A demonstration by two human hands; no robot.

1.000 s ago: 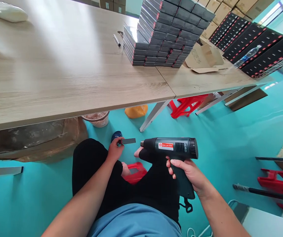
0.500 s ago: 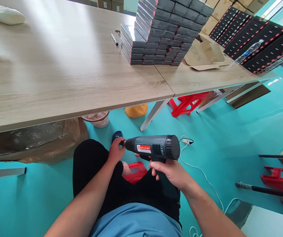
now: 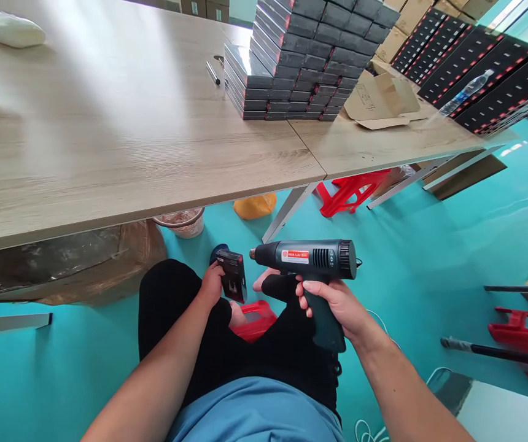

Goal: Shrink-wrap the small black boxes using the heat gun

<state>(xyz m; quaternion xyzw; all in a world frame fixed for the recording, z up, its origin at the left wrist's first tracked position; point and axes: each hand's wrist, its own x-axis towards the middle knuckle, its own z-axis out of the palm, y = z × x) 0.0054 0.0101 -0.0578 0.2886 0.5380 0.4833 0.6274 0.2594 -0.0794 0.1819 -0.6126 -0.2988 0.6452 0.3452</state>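
Note:
My right hand [image 3: 331,302] grips a dark heat gun [image 3: 312,258] by its handle. The gun lies level above my lap, its metal nozzle pointing left. Pinched by its left edge in my left hand [image 3: 212,283] is a small black box [image 3: 233,276], its broad printed face turned up. A short gap separates the nozzle from the box. Part of the left fingers is hidden behind the box.
On the wooden table [image 3: 153,141] stands a tall stack of wrapped black boxes [image 3: 305,67], with a pen [image 3: 213,73] to its left. Flattened cardboard [image 3: 379,101] lies right of it. A bin [image 3: 183,222] and a yellow bag [image 3: 255,207] sit below the table.
The heat gun has moved right and slightly up, away from my left hand. The black box, hidden behind the gun before, now shows with its face up.

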